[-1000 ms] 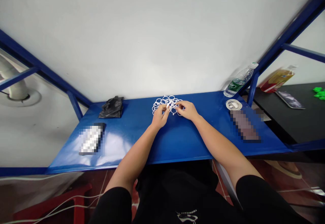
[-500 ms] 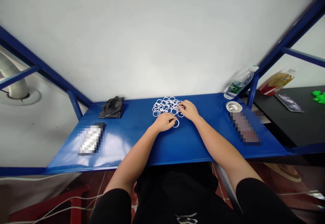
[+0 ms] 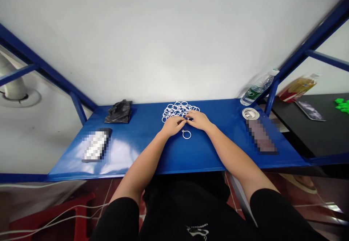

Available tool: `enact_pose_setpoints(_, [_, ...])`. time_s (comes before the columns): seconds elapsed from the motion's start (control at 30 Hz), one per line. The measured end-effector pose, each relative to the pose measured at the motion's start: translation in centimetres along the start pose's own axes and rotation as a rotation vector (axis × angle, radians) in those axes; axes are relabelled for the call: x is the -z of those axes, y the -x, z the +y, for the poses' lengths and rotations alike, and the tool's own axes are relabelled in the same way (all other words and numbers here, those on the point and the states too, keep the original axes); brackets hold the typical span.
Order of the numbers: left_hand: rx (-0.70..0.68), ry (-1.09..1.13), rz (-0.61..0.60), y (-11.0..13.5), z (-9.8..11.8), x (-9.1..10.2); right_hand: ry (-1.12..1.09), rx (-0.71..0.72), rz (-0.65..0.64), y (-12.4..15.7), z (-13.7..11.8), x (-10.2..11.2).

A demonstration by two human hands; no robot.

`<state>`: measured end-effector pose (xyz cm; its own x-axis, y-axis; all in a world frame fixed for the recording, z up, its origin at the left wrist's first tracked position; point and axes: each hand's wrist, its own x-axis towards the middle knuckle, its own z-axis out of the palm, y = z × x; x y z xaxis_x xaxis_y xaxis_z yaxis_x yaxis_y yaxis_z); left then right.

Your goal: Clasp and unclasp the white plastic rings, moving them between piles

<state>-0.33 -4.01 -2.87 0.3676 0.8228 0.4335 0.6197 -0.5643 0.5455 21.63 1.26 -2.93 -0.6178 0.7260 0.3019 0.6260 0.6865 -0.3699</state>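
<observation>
A loose cluster of thin white rings [image 3: 178, 107], several with a small knob on the rim, lies at the back middle of the blue table. At its front edge my left hand [image 3: 174, 125] has its thumb and fingers closed, with what they hold hidden. My right hand [image 3: 198, 120] comes in from the other side, fingertips pinched on a white ring [image 3: 188, 118] that is mostly covered. The fingertips of both hands almost meet. One single white ring [image 3: 187, 135] with a knob lies flat on the table just in front of them.
A crumpled black bag [image 3: 119, 111] and a blurred-out phone-like item [image 3: 96, 145] lie on the left. At the right are a water bottle [image 3: 255, 90], a coiled white strap [image 3: 250, 114] and another blurred item [image 3: 261, 136]. Blue frame bars [image 3: 79, 106] flank the table; a wall stands behind.
My left hand has let go of the single ring, which now lies in front. Both hands have come together at the cluster's front edge, the right hand moving left.
</observation>
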Motion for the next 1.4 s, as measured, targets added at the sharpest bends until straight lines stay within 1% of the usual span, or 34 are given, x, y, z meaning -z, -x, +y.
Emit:
enact_pose_setpoints(0.07, [0.009,0.006,-0.002,-0.1,-0.2,0.0,0.009,-0.006,0.007,0.0,0.1,0.0])
enact_pose_setpoints(0.13, [0.009,0.01,0.029,-0.1,-0.4,0.0,0.007,-0.025,0.038,0.0,0.1,0.0])
enact_pose_setpoints(0.3, [0.005,0.021,0.21,0.0,-0.7,-0.2,-0.107,-0.078,0.164,0.0,-0.1,0.3])
enact_pose_setpoints(0.37, [-0.022,0.037,0.242,0.1,-0.6,-0.2,-0.156,-0.074,0.207,0.1,-0.4,0.5])
enact_pose_setpoints(0.47, [-0.085,0.059,0.208,0.1,-0.1,-0.1,-0.165,-0.061,0.221,0.1,-0.8,0.5])
enact_pose_setpoints(0.6, [-0.157,0.062,0.138,0.2,0.8,0.0,-0.138,-0.013,0.128,0.1,-1.0,0.4])
enact_pose_setpoints(0.67, [-0.177,0.047,0.15,0.2,1.0,-0.1,-0.15,-0.013,0.114,0.1,-0.9,0.4])
enact_pose_setpoints(0.8, [-0.205,-0.016,0.181,0.0,1.1,-0.3,-0.151,-0.053,0.146,0.0,-0.8,0.4])
enact_pose_setpoints(0.9, [-0.22,-0.052,0.19,0.0,0.9,-0.5,-0.143,-0.063,0.145,0.0,-1.0,0.4])
enact_pose_setpoints(1.03, [-0.185,-0.034,0.209,0.1,0.8,-0.7,-0.12,-0.041,0.138,0.2,-1.3,0.5])
enact_pose_setpoints(1.13, [-0.093,0.006,0.237,0.1,0.5,-0.9,-0.103,0.033,0.132,0.3,-1.5,0.5])
enact_pose_setpoints(1.23, [-0.006,0.053,0.251,0.1,-0.1,-1.0,-0.076,0.104,0.094,0.3,-1.8,0.4])
enact_pose_setpoints(1.4, [0.013,0.111,0.255,0.2,-0.5,-1.0,-0.044,0.093,0.063,0.3,-2.4,0.2])
